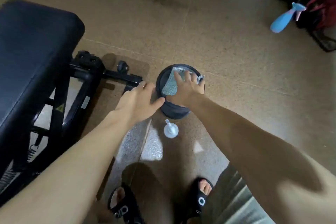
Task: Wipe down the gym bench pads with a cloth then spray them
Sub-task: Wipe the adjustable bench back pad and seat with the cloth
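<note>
The right hand (187,85) pinches the cloth (170,85) at the bin (173,111) rim; the left hand (140,100), relaxed, steadies the bin. A snagged cloth could tip it onto the bottle (171,130). The bench pad (32,45) waits at left.

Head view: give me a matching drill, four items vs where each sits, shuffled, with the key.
Items:
1. bench pad
2. cloth
3. white bottle
4. blue spray bottle

Places:
A. far right, lying beside red and black gear
B. on the floor, just nearer the person than the bucket
C. left side, on a black frame
D. at the bucket's mouth, under the right hand

Pairs: 1-C, 2-D, 3-B, 4-A
</note>
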A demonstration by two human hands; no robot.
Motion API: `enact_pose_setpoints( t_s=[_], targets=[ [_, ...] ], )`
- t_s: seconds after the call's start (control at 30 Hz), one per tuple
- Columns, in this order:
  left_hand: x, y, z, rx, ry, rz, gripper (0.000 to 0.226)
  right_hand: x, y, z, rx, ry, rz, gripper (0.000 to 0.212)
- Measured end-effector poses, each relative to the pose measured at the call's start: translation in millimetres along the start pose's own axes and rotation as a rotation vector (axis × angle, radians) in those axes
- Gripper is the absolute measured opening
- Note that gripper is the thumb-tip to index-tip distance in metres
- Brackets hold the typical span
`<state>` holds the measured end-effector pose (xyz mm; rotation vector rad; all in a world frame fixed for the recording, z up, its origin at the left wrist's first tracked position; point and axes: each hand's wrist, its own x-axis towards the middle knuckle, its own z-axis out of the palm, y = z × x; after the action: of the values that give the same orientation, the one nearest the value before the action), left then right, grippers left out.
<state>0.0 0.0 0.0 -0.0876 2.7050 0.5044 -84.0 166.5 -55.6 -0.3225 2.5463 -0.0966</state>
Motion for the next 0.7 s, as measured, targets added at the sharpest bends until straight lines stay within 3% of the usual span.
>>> enact_pose_setpoints(
  t_s=[0.17,0.37,0.53,0.7],
  targets=[
    [29,-33,44,-0.005,0.035,-0.031,0.053,25,1,53,0.012,0.241,0.018,0.092],
    [33,-49,52,0.011,0.089,-0.038,0.056,31,16,67,-0.044,0.524,-0.031,0.059],
    [18,-71,11,0.090,0.289,0.022,0.050,35,-10,30,0.167,0.646,-0.009,0.038],
    [-4,-123,-60,0.209,0.528,0.003,0.040,31,-107,-18,0.612,0.796,-0.292,0.044]
  ],
)
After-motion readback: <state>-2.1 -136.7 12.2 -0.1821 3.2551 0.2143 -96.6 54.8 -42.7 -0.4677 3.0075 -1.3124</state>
